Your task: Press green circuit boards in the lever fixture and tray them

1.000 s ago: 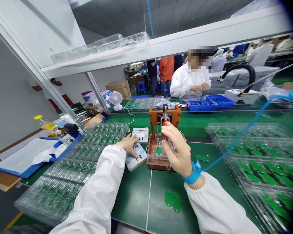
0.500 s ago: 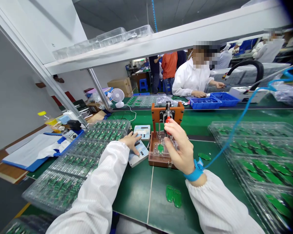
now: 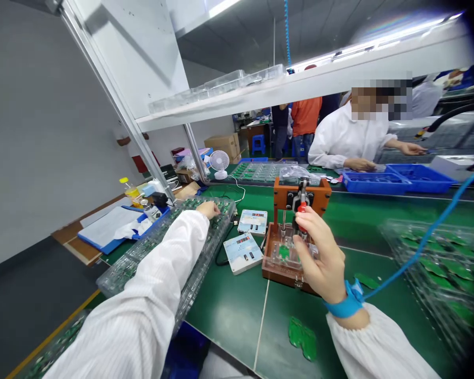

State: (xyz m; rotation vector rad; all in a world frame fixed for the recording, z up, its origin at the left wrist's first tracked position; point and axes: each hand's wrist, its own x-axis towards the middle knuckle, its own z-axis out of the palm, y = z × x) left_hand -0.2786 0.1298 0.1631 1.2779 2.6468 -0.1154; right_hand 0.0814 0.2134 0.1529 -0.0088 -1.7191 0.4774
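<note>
My left hand point(image 3: 208, 209) reaches over the far end of a clear plastic tray point(image 3: 189, 295) of small green circuit boards point(image 3: 171, 215). Its fingers are closed down among the boards; what they pinch is hidden. My right hand point(image 3: 323, 256), with a blue strap at the wrist, has its fingers closed on the red toggle clamp handle point(image 3: 301, 209). That clamp sits on an orange and brown test fixture point(image 3: 280, 272). A green board point(image 3: 284, 251) lies in the fixture under a clear plate. Beside it are two white meter boxes point(image 3: 243, 253) with red digits.
Green board pieces point(image 3: 302, 338) lie on the green bench in front. Another clear tray point(image 3: 430, 273) of green boards is at the right. A blue cord point(image 3: 422, 247) runs from my wrist strap. Across the bench, a person in white works by blue bins point(image 3: 375, 182).
My left hand has left the meter box and moved left and away to the board tray, its fingers now closed. My right hand stays at the red handle. The view has turned left.
</note>
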